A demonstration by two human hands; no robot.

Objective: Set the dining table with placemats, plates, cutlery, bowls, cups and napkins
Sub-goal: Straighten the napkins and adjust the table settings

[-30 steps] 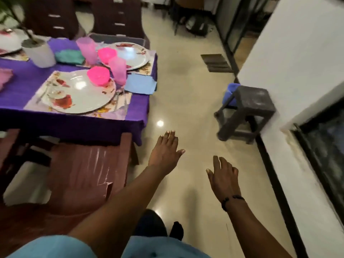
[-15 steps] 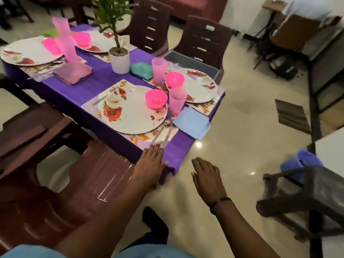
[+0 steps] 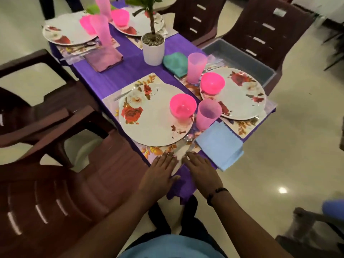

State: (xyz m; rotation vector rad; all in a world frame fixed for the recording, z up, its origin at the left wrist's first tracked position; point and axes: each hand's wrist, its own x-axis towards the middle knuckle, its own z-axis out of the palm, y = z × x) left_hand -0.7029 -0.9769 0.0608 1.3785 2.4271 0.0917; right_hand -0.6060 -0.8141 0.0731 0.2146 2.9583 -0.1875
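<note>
Pale glossy floor; table point(image 3: 130, 71) under a purple cloth, brown plastic chairs around it. Four places laid.

Near place, frame centre: floral placemat point(image 3: 158, 150) carrying a flowered plate point(image 3: 149, 120). Pink bowl point(image 3: 183, 107) sits on the plate's 3 o'clock edge. Pink cup point(image 3: 208, 113) stands just beside the bowl, at 3 o'clock from it. Blue napkin point(image 3: 220, 145) lies at 4 o'clock from the plate, overhanging the table corner. Cutlery point(image 3: 183, 144) between plate and napkin, blurred.

Left hand point(image 3: 160, 174) flat, fingers straight and together, tips on the placemat's near edge at 6 o'clock from the plate. Right hand point(image 3: 202, 169) likewise flat, fingers extended, tips at the cutlery handles; gripping nothing. A dark bracelet on the right wrist.

Second plate point(image 3: 238, 95) at 2 o'clock with its own bowl and cup; teal napkin point(image 3: 176, 63) beyond. White potted plant point(image 3: 153, 48) at 12 o'clock. Two further settings at 11 o'clock, with a mauve napkin point(image 3: 104, 58).
</note>
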